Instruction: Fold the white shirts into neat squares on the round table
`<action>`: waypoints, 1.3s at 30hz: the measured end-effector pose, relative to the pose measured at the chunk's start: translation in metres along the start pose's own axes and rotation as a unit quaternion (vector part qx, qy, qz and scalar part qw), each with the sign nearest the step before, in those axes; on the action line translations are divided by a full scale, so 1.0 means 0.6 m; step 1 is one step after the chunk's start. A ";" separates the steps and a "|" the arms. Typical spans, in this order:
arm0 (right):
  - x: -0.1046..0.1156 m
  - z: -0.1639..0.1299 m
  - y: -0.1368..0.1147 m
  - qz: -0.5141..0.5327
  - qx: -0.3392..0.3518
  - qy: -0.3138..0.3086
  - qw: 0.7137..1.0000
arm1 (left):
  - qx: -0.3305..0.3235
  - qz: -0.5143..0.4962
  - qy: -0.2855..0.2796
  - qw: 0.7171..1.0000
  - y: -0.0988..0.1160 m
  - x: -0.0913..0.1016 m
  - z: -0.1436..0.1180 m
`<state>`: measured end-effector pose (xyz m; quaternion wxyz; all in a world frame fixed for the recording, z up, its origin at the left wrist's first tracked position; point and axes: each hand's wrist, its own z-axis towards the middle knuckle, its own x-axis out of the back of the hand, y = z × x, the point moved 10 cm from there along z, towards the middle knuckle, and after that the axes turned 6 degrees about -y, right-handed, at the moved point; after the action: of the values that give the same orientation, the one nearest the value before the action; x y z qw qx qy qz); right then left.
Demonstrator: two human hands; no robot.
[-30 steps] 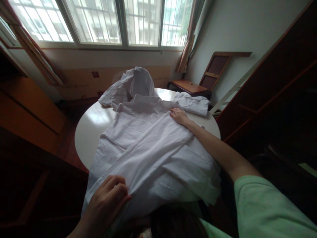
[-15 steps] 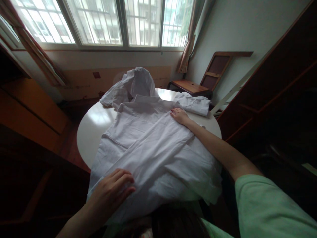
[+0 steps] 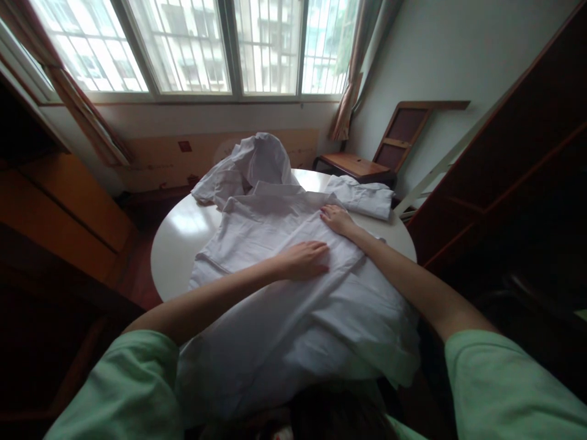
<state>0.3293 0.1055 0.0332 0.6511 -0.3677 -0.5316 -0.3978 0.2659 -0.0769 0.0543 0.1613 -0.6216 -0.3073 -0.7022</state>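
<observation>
A white collared shirt lies spread over the table, its collar at the far end and its lower part hanging over the near edge. My left hand rests on the middle of the shirt, palm down with the fingers stretched out. Farther up, near the shirt's right shoulder, my right hand lies flat on the cloth, fingers extended. Neither hand grips anything. Beyond the collar sits a crumpled heap of white clothing. A folded white garment lies at the table's back right.
The round white table shows its glossy top at the left. Behind it on the right stands a wooden chair by the wall. A barred window with curtains spans the back. Dark wooden furniture stands at the right.
My left hand has moved from the shirt's near left side up and right to its middle. My right hand stays by the shoulder. The whole view has shifted slightly.
</observation>
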 end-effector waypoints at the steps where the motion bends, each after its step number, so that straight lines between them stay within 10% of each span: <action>1: 0.000 0.000 -0.001 0.001 0.004 0.001 1.000 | -0.008 0.003 -0.011 1.000 0.007 -0.014 -0.006; 17: 0.002 -0.002 -0.002 0.013 0.010 0.004 1.000 | 0.017 -0.022 -0.056 0.998 0.074 -0.029 -0.274; 26: 0.006 -0.006 -0.004 0.009 0.003 0.000 1.000 | 0.244 0.096 0.040 0.964 -0.062 -0.023 -0.396; 39: 0.005 -0.004 -0.005 0.017 0.017 0.011 1.000 | 0.399 0.075 0.123 0.906 -0.198 -0.006 -0.485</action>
<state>0.3277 0.1015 0.0360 0.6695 -0.3617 -0.5249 -0.3814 -0.0311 -0.1711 0.0121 0.4839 -0.4356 -0.4921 -0.5778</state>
